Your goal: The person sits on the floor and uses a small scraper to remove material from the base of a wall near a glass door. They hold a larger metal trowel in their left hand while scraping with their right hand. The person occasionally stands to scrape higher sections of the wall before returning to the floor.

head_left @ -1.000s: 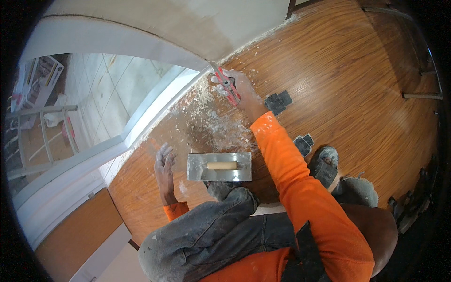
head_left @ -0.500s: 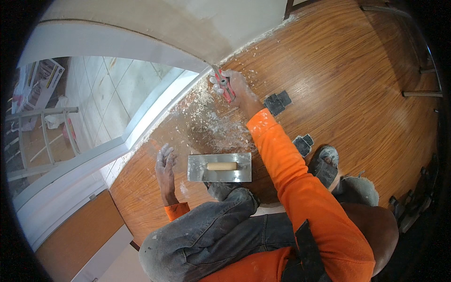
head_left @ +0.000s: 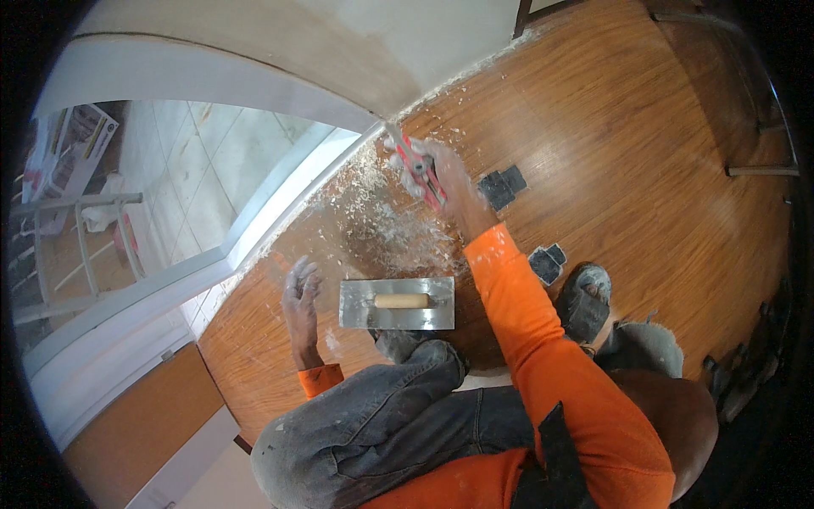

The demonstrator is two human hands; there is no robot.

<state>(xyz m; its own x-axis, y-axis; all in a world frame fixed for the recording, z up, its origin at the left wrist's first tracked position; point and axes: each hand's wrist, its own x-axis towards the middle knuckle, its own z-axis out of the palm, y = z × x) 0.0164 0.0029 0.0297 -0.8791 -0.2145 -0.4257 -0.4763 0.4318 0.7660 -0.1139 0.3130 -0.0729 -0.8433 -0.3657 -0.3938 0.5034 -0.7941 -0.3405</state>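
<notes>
My right hand (head_left: 445,182), at the end of an orange sleeve, grips a red-handled scraper (head_left: 421,170) whose blade points at the foot of the white wall (head_left: 339,42), where it meets the wooden floor (head_left: 627,144). White plaster flakes (head_left: 381,220) lie scattered on the boards below it. My left hand (head_left: 301,297) rests flat on the floor with fingers spread, holding nothing. A steel plastering trowel (head_left: 397,303) with a wooden handle lies on the floor between my hands, just in front of my knee (head_left: 424,356).
Two small dark squares (head_left: 502,187) (head_left: 547,263) lie on the floor to the right of my arm. My dusty shoe (head_left: 583,301) sits behind them. A white door threshold (head_left: 280,204) leads left to a tiled room with a stepladder (head_left: 76,246).
My right hand has slid the scraper a little to the left and up along the base of the wall. The left hand and the trowel have stayed put.
</notes>
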